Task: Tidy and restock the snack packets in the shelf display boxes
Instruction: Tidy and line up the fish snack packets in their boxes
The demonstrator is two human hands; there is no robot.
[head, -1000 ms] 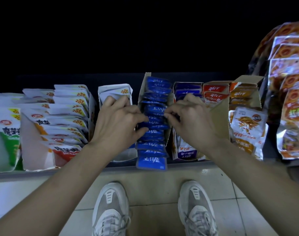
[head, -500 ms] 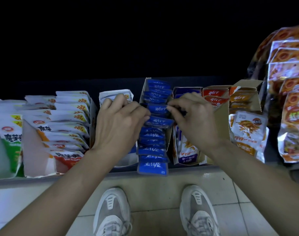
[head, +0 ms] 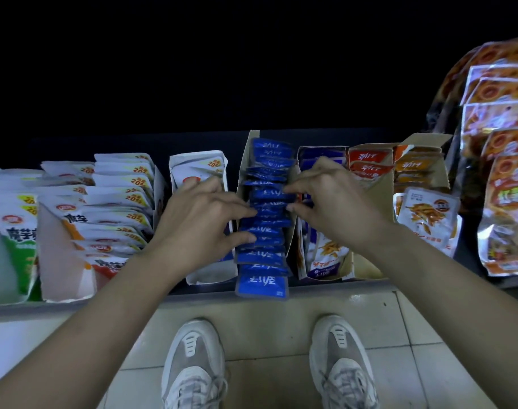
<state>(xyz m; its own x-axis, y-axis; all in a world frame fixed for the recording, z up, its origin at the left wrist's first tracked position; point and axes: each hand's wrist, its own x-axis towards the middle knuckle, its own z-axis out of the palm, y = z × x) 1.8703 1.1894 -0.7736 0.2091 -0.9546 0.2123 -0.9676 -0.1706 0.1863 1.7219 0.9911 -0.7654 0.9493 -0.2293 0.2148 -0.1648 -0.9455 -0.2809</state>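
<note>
A row of blue snack packets (head: 262,283) stands in a narrow cardboard display box (head: 247,154) at the middle of the shelf. The front packet overhangs the shelf edge. My left hand (head: 198,222) reaches in from the left, its fingertips and thumb pinching the left edges of the middle packets. My right hand (head: 337,208) comes from the right, its forefinger and thumb pinching a packet's right edge. The packets between my fingertips are partly hidden.
White packets (head: 116,184) fill the boxes on the left. Right of the blue row stand purple-white packets (head: 322,261), red packets (head: 367,160) and orange packets (head: 417,166). A loose white packet (head: 426,219) leans there. Orange bags (head: 502,172) hang far right. Below are tiled floor and my shoes (head: 192,364).
The blue packet raised between my hands half a second ago is back down in the row. Both hands have stayed at the middle of the row, fingers now spread a little wider.
</note>
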